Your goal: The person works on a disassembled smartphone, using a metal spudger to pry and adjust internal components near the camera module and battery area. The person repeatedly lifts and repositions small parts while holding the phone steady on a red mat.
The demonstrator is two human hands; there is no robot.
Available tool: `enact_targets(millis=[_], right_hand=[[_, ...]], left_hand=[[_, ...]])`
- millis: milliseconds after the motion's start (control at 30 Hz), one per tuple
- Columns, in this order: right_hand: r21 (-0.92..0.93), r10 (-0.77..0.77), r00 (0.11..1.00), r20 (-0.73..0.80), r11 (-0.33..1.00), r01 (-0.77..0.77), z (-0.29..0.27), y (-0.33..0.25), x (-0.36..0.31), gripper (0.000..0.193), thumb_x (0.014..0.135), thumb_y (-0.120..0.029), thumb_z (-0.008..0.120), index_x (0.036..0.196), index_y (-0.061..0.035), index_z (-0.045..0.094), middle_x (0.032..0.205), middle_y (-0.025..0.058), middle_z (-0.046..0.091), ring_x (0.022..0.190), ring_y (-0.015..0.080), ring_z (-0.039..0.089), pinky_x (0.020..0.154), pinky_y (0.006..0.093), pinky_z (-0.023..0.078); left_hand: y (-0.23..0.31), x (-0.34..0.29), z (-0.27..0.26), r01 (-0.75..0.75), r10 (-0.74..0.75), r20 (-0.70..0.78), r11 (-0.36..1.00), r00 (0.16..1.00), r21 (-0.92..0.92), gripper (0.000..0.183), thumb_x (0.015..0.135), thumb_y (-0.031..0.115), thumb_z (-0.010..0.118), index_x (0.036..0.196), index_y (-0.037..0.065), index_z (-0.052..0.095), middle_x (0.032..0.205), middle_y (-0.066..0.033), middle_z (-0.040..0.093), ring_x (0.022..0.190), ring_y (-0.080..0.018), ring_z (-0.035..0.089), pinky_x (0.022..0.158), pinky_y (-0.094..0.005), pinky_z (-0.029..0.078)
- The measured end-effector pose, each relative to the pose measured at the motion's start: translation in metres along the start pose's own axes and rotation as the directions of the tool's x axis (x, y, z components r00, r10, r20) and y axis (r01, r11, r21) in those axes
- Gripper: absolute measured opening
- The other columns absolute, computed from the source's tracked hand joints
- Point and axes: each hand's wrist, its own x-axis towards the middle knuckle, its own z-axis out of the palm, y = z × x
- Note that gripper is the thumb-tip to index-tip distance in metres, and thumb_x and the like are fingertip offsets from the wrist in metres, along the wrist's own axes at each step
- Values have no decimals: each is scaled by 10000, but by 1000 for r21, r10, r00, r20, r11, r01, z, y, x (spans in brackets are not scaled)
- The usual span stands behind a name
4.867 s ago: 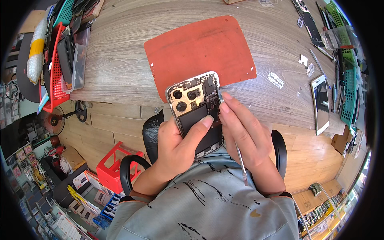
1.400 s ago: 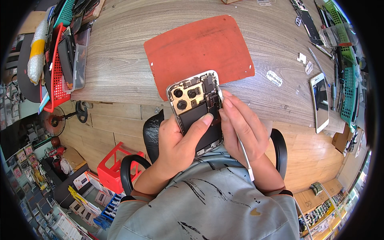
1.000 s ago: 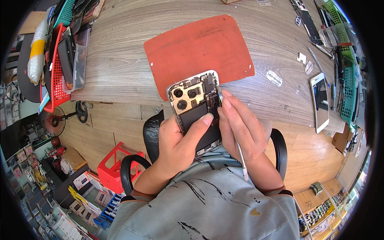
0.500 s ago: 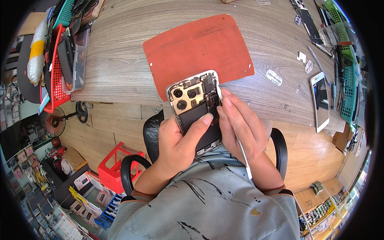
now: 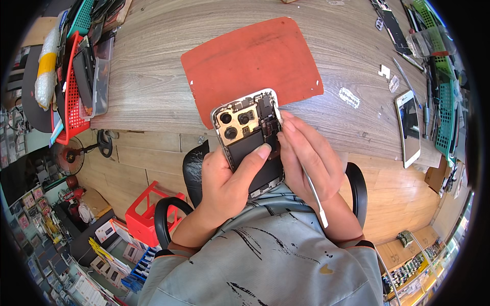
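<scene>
An opened smartphone (image 5: 246,133), its camera module, circuit board and black battery bare, is tilted over the near edge of the table. My left hand (image 5: 224,178) holds it from the left side, with the thumb pressed across the battery. In my right hand (image 5: 312,158) is a thin metal spudger (image 5: 315,198), pinched between thumb and fingers. Its flat white-looking end sticks out below the palm, while the other end meets the phone's upper right edge. A red-brown work mat (image 5: 255,61) lies beyond the phone, partly covered by its top.
A white phone (image 5: 408,127) lies at the table's right, beside a teal basket (image 5: 445,120) and several tools. Left stands a red basket (image 5: 75,102) with parts. A razor blade (image 5: 349,97) lies right of the mat. Below are a red stool (image 5: 143,214) and chair armrests.
The lower end of the spudger has swung slightly to the right as my right hand shifted a little. The phone and my left hand have barely moved.
</scene>
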Motion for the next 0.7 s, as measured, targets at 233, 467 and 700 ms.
enact_targets(millis=[233, 467, 700], right_hand=[[-38, -69, 996, -53, 997, 67, 5, 9, -3, 474, 844, 87, 896, 1302, 28, 792, 1221, 181, 840, 885, 199, 828, 654, 276, 635], [-46, -91, 995, -39, 995, 89, 3, 10, -5, 455, 837, 100, 887, 1280, 48, 795, 1219, 213, 833, 863, 209, 827, 656, 281, 641], [-54, -115, 992, -56, 992, 112, 5, 12, -6, 463, 828, 101, 889, 1280, 67, 791, 1211, 235, 832, 854, 212, 825, 655, 281, 641]], left_hand=[[0, -1, 0, 0, 0, -2, 1000, 1000, 19, 209, 1075, 77, 742, 1233, -57, 766, 1068, -78, 843, 946, -91, 746, 837, -283, 593], [2, 0, 3, 35, -35, -39, 999, 999, -4, 216, 1034, 74, 752, 1211, -43, 793, 1057, -43, 803, 925, -90, 713, 815, -284, 587], [3, 0, 3, 39, -40, -33, 999, 999, -10, 212, 1037, 72, 747, 1209, -44, 792, 1058, -44, 803, 925, -91, 714, 816, -284, 588]])
